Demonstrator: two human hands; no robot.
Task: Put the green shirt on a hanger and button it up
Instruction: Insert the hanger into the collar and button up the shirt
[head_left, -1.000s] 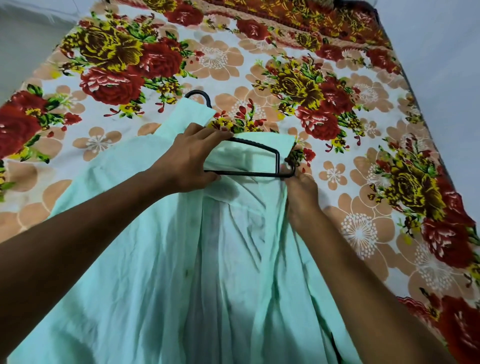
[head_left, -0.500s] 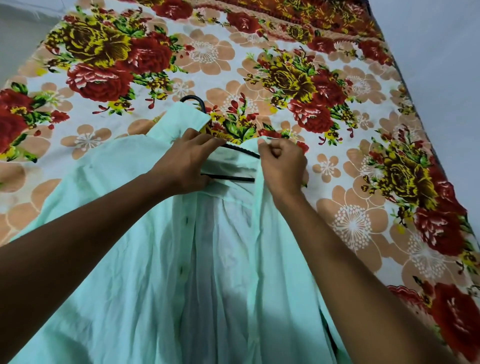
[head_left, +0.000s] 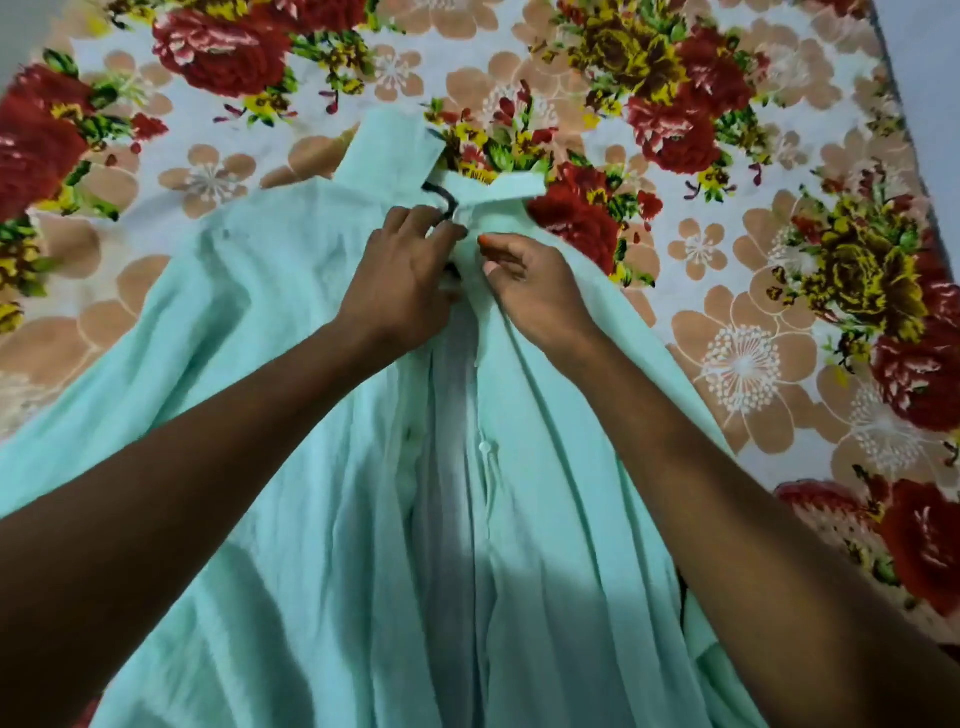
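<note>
Both hands at the collar, top button step.
Left hand (head_left: 400, 280) and right hand (head_left: 535, 291) pinch green shirt (head_left: 291, 467) plackets at 12 o'clock; placket runs 12–6 on the bed (head_left: 727, 249); hanger (head_left: 441, 200) inside.

You see a shirt (head_left: 291, 467) of pale mint green, uniform in colour and without print; the shade darkens to grey-green in the folds and in the shadow along the centre opening. Its button (head_left: 485, 446) is the same pale green as the cloth. The hanger (head_left: 440, 196) shows at the collar as black. The bedsheet (head_left: 727, 291) under the shirt carries a floral pattern on a white ground: large red roses, yellow-brown blooms, green leaves, and flat peach-tan blossoms with white centres. On the right hand (head_left: 535, 291), you see one fingernail coloured orange. At the upper right edge, the surface beyond the sheet is plain light grey.
</note>
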